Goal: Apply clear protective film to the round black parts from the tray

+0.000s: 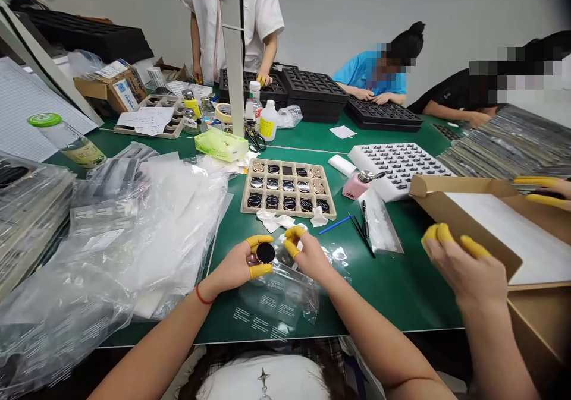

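1. My left hand (238, 263) pinches a small round black disc (265, 252) between thumb and forefinger, both capped in yellow finger cots.
2. My right hand (307, 254) sits just beside the disc with its yellow-tipped fingers curled close; whether they touch the disc I cannot tell.
3. Under both hands lies a clear plastic bag (279, 296) with printed text, flat on the green table (401, 287).
4. Just beyond my hands stands a beige compartment tray (332, 207) holding more round pieces, dark and golden, with white wipes (273, 220) at its near edge.
5. To its right lie a blue stick (334, 224), black tweezers (360, 233) and a pink dispenser bottle (357, 186).
6. To my left spreads a heap of clear bags (147, 227).
7. At my right a co-worker's hand (464, 263), also in yellow cots, hovers by an open cardboard box (450, 207).
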Demonstrator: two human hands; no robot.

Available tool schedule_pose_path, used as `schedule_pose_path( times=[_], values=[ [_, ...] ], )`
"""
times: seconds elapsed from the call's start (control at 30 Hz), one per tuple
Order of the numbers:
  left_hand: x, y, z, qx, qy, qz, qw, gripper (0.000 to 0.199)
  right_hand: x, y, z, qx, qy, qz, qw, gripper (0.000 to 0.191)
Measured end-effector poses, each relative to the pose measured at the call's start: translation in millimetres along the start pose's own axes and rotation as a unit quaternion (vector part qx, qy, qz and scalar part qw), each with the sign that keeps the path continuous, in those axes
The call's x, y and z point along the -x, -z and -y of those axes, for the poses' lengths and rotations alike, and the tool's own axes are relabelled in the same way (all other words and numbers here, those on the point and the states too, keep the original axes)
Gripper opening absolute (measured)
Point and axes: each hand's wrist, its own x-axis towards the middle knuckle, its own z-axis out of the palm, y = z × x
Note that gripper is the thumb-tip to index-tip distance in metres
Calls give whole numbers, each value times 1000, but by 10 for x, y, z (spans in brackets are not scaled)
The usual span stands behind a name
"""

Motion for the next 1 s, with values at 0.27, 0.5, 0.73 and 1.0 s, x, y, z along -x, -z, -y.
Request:
schedule_pose_path(
  times=[0.27,0.5,0.73,1.0],
  values=[
    [43,98,-122,41,5,49,998,59,-401,44,-195,213,16,-11,977,29],
    [-21,64,-18,-20,-3,-29,999,53,-545,39,-186,132,22,-34,990,16],
    [-43,17,39,-121,-61,-92,986,43,-124,-186,314,-2,262,-79,962,10],
    [-46,23,78,-25,-60,-123,990,49,-159,-266,221,5,241,-163,957,12]
  ],
)
